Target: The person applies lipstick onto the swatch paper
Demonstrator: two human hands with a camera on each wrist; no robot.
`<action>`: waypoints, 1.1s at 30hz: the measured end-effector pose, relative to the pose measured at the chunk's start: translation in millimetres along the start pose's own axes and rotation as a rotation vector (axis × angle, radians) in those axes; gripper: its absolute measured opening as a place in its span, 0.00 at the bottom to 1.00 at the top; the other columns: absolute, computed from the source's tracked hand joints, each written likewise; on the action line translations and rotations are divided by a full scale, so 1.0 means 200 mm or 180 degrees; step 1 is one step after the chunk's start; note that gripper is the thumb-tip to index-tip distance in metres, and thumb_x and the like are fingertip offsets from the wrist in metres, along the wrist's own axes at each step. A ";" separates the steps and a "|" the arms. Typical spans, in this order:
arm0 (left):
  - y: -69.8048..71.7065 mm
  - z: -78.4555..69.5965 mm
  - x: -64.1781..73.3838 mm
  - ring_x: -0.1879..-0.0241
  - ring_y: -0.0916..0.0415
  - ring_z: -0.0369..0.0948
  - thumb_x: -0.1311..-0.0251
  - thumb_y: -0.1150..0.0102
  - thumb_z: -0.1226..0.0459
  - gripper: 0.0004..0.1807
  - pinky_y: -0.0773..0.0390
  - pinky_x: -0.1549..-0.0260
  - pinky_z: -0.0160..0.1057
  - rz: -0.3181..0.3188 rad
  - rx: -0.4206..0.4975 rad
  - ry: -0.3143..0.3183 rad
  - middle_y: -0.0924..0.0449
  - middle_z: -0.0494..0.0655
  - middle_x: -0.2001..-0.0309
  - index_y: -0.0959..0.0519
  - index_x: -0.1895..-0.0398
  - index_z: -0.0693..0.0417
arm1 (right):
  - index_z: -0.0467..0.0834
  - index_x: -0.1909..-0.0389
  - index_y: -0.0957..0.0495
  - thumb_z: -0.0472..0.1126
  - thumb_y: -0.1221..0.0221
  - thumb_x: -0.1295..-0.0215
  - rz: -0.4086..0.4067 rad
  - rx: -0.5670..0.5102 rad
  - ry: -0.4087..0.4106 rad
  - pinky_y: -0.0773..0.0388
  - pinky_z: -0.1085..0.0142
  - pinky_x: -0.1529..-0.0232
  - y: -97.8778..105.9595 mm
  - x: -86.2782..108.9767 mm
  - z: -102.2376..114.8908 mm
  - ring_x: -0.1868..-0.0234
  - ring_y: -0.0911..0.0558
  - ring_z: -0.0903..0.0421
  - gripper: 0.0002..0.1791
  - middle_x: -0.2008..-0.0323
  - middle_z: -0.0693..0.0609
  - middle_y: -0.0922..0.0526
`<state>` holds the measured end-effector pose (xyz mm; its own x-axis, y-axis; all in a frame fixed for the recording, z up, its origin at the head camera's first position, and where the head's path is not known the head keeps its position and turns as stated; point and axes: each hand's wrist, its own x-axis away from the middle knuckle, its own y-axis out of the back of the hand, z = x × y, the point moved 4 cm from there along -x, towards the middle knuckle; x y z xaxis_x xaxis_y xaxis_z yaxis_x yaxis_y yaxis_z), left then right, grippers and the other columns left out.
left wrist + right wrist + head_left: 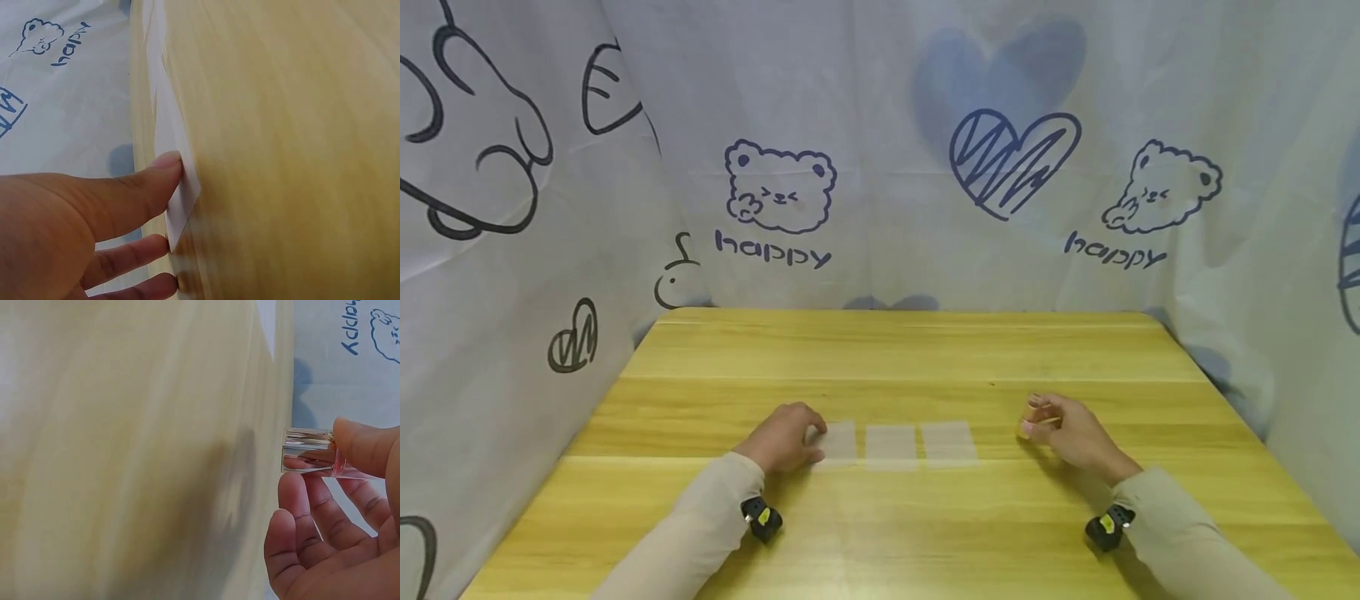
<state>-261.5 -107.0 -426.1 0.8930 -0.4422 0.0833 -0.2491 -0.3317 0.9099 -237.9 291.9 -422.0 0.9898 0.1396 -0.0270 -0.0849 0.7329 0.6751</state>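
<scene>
In a row on the wooden table [925, 525] lie three white square sheets [839, 442], [891, 447], [950, 442]. My left hand [786, 437] rests at the left edge of the leftmost sheet. Seen from the left wrist, its thumb [164, 164] overlaps that sheet [178, 209], while the fingertips lie by the corner with nothing gripped. Over on the right, my right hand [1071, 433] pinches a small shiny tube [307, 450] between thumb and fingers. The tube has a mirror-like metallic end and a clear pinkish part, and is held close over the table.
White cloth [880, 83] with drawn bears and hearts hangs behind the table and along both sides. Each wrist wears a black band with a small device, left [764, 521] and right [1107, 529]. The table's far edge runs along the back cloth.
</scene>
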 end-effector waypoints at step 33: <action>0.06 -0.30 -0.03 0.53 0.21 0.53 0.35 0.38 0.61 0.22 0.22 0.54 0.49 -0.0032 0.0443 -0.0752 0.22 0.57 0.46 0.25 0.41 0.63 | 0.40 0.51 0.20 0.37 0.36 0.37 0.0027 0.0668 0.0788 0.21 0.55 0.62 -0.10 0.00 0.27 0.60 0.19 0.51 0.13 0.62 0.50 0.18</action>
<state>-248.2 -58.2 -391.5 0.7876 -0.6150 -0.0374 -0.3043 -0.4411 0.8443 -230.7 241.9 -395.2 0.9293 0.3216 -0.1818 -0.0422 0.5812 0.8127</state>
